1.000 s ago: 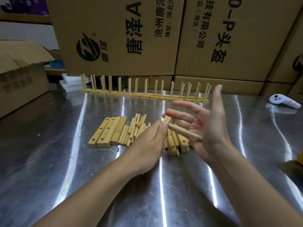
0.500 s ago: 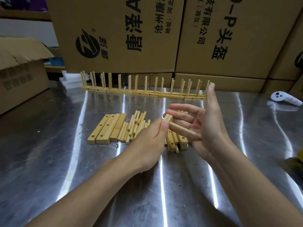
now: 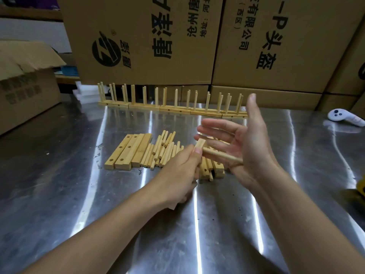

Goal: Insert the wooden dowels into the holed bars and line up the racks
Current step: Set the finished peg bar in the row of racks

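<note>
Fingers of the left hand are wrapped tight round a holed bar, and only its pale end pokes out above the thumb! A wooden dowel juts out of that bar towards four o'clock, and its far tip lies against the palm of the right hand. That hand is wide, fingers straight and spread, thumb up at twelve, gripping nothing.

Now across the steel table. Far out at nine o'clock sits an open cardboard box. At ten o'clock from the left hand, a few loose bars lie flat side by side, with holes showing on two of them. Right against their right flank is a heap of loose dowels, partly hidden behind the left hand. Beneath the hands is another small pile of bars, half covered.

Up at twelve o'clock, the finished racks stand end to end in one row, dowels upright, just in front of the big printed cartons. Out at two o'clock, well apart, lies a white controller. At four o'clock there is something yellow on the frame edge, too cropped to tell.
</note>
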The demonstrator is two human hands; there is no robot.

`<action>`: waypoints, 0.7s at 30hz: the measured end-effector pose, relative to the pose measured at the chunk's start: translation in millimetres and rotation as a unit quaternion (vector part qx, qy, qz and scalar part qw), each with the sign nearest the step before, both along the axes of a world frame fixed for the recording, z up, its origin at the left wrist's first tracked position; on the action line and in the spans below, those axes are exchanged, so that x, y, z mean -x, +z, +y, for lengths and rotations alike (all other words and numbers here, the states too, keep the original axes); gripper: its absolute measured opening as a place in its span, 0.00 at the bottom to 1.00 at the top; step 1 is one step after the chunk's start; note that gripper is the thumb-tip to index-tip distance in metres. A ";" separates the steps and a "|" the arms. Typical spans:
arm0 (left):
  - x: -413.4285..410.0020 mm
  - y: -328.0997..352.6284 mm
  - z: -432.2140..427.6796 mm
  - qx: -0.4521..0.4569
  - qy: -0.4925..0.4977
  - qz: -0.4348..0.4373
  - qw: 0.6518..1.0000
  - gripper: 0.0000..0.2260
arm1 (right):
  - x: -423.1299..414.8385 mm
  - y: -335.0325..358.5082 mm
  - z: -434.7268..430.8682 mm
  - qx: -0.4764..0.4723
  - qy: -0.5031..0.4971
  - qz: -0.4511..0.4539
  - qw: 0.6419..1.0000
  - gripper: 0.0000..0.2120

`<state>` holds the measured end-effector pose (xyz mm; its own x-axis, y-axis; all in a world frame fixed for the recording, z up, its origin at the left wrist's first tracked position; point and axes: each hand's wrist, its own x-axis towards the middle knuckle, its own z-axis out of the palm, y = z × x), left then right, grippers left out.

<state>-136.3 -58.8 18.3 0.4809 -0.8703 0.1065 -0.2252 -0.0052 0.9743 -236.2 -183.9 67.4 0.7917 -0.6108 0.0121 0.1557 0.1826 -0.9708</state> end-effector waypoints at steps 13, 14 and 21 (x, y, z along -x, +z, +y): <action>-5.3 7.0 4.9 0.139 -0.001 0.017 0.990 0.16 | -0.6 2.1 2.2 0.002 0.117 -0.071 0.991 0.50; -5.5 6.7 4.9 0.143 -0.001 0.009 0.990 0.16 | 0.4 3.2 2.4 0.002 0.122 -0.074 0.990 0.50; -9.0 3.1 7.7 0.133 -0.001 -0.052 0.990 0.17 | -3.2 3.3 10.6 0.076 0.056 -0.042 0.995 0.48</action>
<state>-127.3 -51.0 21.4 0.4528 -0.8059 0.3814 -0.3242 0.2497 0.9124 -233.0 -173.3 70.7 0.8471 -0.5046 0.1670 0.2248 0.0555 -0.9728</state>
